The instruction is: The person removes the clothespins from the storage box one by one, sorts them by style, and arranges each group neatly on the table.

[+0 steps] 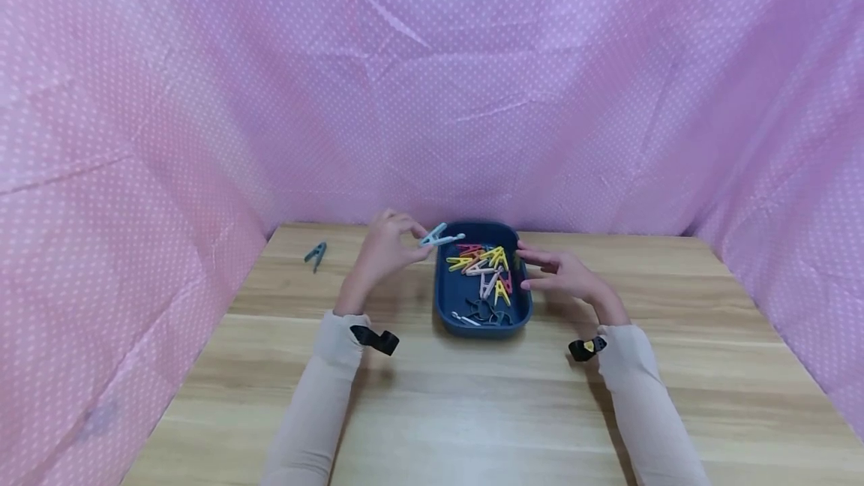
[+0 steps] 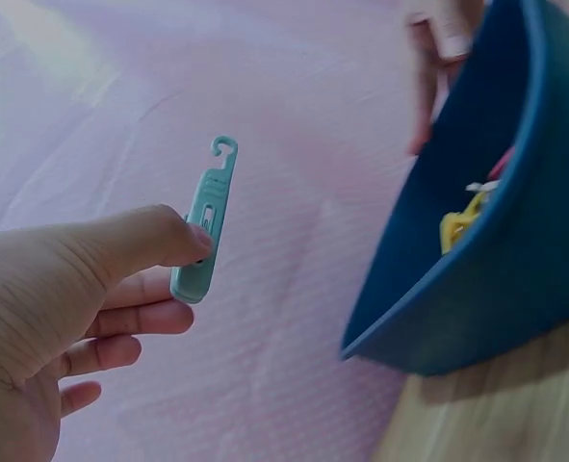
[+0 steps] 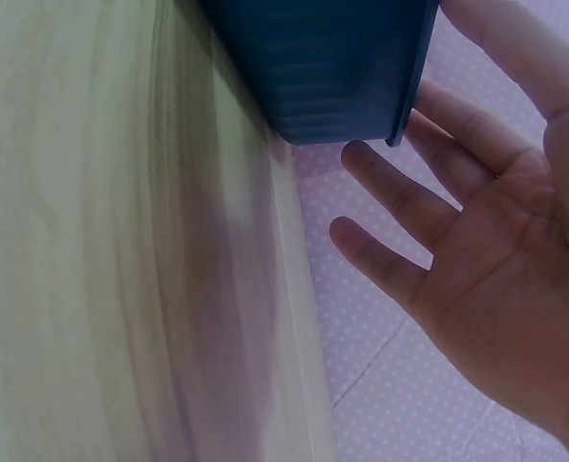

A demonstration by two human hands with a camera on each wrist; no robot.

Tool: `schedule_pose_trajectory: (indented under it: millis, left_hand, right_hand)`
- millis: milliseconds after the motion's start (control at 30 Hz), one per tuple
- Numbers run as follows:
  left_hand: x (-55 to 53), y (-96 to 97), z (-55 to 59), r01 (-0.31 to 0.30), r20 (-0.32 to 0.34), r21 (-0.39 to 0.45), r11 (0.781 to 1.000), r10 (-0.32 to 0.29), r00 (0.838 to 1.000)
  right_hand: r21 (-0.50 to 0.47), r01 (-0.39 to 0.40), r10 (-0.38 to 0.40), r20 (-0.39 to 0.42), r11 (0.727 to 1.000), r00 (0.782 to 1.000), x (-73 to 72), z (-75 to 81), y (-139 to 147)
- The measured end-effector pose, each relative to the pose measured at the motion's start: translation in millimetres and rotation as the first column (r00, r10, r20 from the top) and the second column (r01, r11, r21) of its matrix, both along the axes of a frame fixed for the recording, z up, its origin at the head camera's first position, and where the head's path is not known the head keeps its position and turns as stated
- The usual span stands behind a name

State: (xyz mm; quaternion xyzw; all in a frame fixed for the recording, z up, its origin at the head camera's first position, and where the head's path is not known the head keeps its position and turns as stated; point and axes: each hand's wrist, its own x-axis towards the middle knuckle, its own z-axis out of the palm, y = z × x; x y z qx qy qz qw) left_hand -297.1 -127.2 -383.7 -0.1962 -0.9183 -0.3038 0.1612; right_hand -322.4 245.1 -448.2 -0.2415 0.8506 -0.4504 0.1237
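Between thumb and fingers, my left hand pinches a light blue-green clothespin with a hooked end, held up at the left rim of a dark blue plastic basket. Inside the basket lie yellow clothespins, pink and red ones, pale ones and dark ones, in a loose pile. My right hand is at the basket's right rim with its fingers spread and nothing gripped. In the right wrist view the palm faces the basket; whether the fingertips touch the rim, I cannot tell.
A lone grey-blue clothespin lies on the wooden table, left of the left hand. A pink dotted cloth hangs behind the table and along both sides. Each wrist wears a black strap.
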Motion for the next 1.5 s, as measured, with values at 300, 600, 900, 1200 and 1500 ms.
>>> schedule_pose_trajectory:
  millis: [300, 600, 900, 1200, 1500]
  left_hand:
    - [0.1, -48.5, -5.3, -0.121, -0.086, 0.142, 0.983, 0.134, 0.987]
    - [-10.0, -90.3, -16.0, -0.268, -0.118, 0.238, 0.934, 0.302, 0.946]
    - [-19.6, -114.9, -44.2, -0.364, -0.092, 0.263, 0.893, 0.399, 0.912]
    - [-24.5, -129.6, -64.0, -0.419, -0.071, 0.241, 0.875, 0.447, 0.892]
    - [-26.5, -140.6, -78.2, -0.469, 0.016, 0.202, 0.86, 0.476, 0.879]
  right_hand:
    - [-0.011, -0.017, 0.017, -0.025, 1.0, 1.0, 2.7, -7.0, 1]
    - [-0.008, 0.016, -0.016, 0.022, 1.0, 1.0, 4.5, -8.0, 2]
    - [-0.009, 0.008, -0.008, 0.027, 1.0, 1.0, 2.9, -6.8, 0]
    - [-0.006, -0.012, 0.012, 0.001, 1.0, 1.0, 0.2, -3.7, -1]
    - [0.012, 0.0, 0.0, 0.008, 1.0, 1.0, 0.9, -0.7, -3]
